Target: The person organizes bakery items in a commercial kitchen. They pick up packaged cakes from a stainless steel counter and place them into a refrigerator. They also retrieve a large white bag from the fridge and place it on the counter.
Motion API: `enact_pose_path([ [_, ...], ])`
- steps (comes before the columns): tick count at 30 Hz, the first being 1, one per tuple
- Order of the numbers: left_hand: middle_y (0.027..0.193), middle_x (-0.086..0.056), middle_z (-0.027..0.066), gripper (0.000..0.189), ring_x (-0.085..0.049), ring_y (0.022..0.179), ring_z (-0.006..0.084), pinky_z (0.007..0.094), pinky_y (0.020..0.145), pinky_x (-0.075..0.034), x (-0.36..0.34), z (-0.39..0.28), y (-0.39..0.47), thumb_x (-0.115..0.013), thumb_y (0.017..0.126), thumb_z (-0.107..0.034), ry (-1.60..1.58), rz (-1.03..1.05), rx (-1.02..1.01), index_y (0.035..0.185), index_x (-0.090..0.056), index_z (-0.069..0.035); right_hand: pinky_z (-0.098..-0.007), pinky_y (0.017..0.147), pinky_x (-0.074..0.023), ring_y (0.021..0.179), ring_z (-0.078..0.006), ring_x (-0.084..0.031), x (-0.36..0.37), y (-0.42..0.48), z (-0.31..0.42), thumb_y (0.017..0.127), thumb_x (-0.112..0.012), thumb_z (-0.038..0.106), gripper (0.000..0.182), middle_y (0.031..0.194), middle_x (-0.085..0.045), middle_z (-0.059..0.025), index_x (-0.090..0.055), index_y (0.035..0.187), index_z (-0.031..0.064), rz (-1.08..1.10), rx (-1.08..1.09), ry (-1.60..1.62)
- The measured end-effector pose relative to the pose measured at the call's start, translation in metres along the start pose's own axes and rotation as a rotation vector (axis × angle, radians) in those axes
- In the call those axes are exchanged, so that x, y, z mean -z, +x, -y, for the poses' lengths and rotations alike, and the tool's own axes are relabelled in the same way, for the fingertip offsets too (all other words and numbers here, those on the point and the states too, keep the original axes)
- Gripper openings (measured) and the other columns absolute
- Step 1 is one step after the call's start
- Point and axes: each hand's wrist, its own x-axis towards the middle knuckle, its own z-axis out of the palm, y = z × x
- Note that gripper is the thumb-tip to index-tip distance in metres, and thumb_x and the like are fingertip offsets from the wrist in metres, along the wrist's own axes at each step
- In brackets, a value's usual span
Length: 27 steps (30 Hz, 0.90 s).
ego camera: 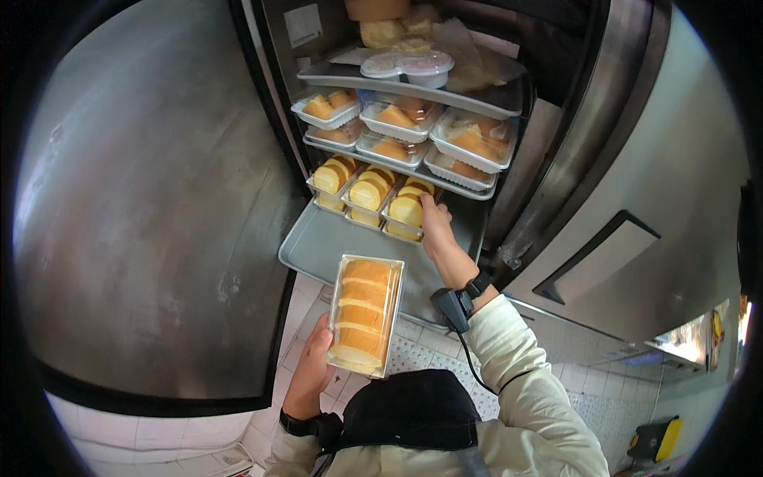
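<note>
My left hand (316, 364) grips a clear plastic box of sliced cake roll (362, 313), held in front of the refrigerator at chest height. Several golden-brown slices show through its lid. Inside the refrigerator, my right hand (438, 223) reaches to the side of the rightmost box of cake roll slices (406, 210), its fingers at the box's right edge; whether they grip it cannot be told. Two more stacks, a middle box of slices (368, 192) and a left box of slices (331, 177), stand beside it on a grey metal tray (325, 238).
Above, a tray (400, 162) bears white lidded packs of cake (394, 119). A higher tray (411, 90) holds round tubs (428, 67) and bags. The refrigerator door (161, 226) swings wide at left; a steel door with a handle (599, 256) is at right. The lower tray juts outward.
</note>
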Motion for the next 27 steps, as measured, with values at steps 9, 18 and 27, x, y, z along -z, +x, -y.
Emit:
enact_pose_path([
  [9, 0.124, -0.047, 0.0109, 0.046, -0.045, 0.115, 0.0165, 0.0304, 0.096, -0.036, 0.003, -0.006, 0.035, -0.039, 0.093, -0.023, 0.010, 0.026, 0.086, 0.132, -0.033, 0.001, -0.0375, 0.100, -0.0245, 0.132, -0.0193, -0.022, 0.061, -0.080, 0.003, 0.084, -0.050, 0.051, 0.080, 0.145, -0.023, -0.0073, -0.017, 0.142, 0.0071, 0.168, 0.119, 0.130],
  [18, 0.126, -0.044, 0.0122, 0.052, -0.045, 0.115, 0.0191, 0.0284, 0.095, -0.035, -0.056, 0.038, 0.111, -0.042, 0.094, -0.036, 0.170, 0.158, 0.219, 0.131, -0.034, 0.001, -0.0268, 0.070, -0.0476, 0.090, -0.0181, -0.055, 0.110, -0.164, 0.004, 0.083, -0.064, 0.025, 0.091, 0.107, -0.049, -0.0154, 0.004, 0.142, 0.0080, 0.452, 0.077, 0.204],
  [27, 0.103, -0.056, 0.0108, 0.042, -0.057, 0.090, 0.0163, 0.0285, 0.077, -0.046, -0.054, 0.033, 0.098, -0.035, 0.097, -0.035, 0.317, 0.232, 0.255, 0.117, -0.047, 0.000, -0.0409, 0.069, -0.0548, 0.099, -0.0268, -0.056, 0.119, -0.076, 0.010, 0.088, -0.055, 0.021, 0.080, 0.121, -0.045, -0.0168, 0.004, 0.140, 0.0074, 0.176, -0.009, 0.084],
])
